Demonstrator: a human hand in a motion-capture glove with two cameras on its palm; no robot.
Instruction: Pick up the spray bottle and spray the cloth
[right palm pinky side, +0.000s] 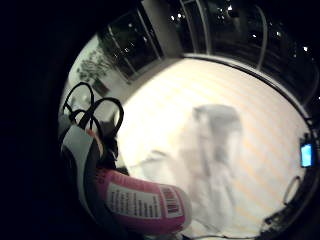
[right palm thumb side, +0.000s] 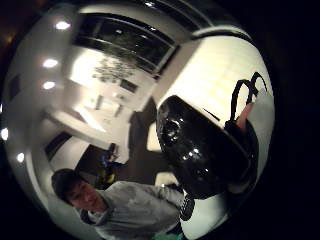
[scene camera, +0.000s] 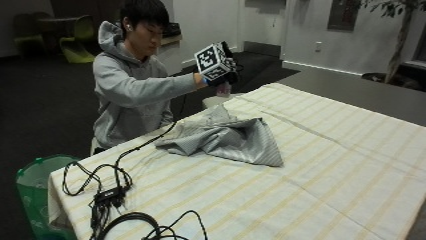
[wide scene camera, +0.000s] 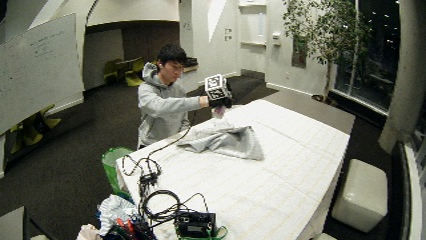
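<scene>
My gloved right hand (scene camera: 223, 76) is raised over the table's far edge and grips the spray bottle (scene camera: 223, 90) by its neck. The bottle's pink body hangs below the hand. In the little finger side palm view the pink labelled body (right palm pinky side: 145, 202) lies close to the palm, with the grey cloth (right palm pinky side: 215, 160) on the table beyond it. The thumb side palm view is largely filled by the bottle's black spray head (right palm thumb side: 200, 150). The crumpled grey cloth (scene camera: 226, 140) lies on the striped table just below and in front of the hand. The wide view shows the hand (wide scene camera: 219, 99) above the cloth (wide scene camera: 223, 140).
The table (scene camera: 319, 165) has a pale striped cover. Black cables and a small box (scene camera: 110, 192) lie at its near left end. A green bin (scene camera: 36, 182) stands beside that corner. A white stool (wide scene camera: 359, 192) stands off the table's right side.
</scene>
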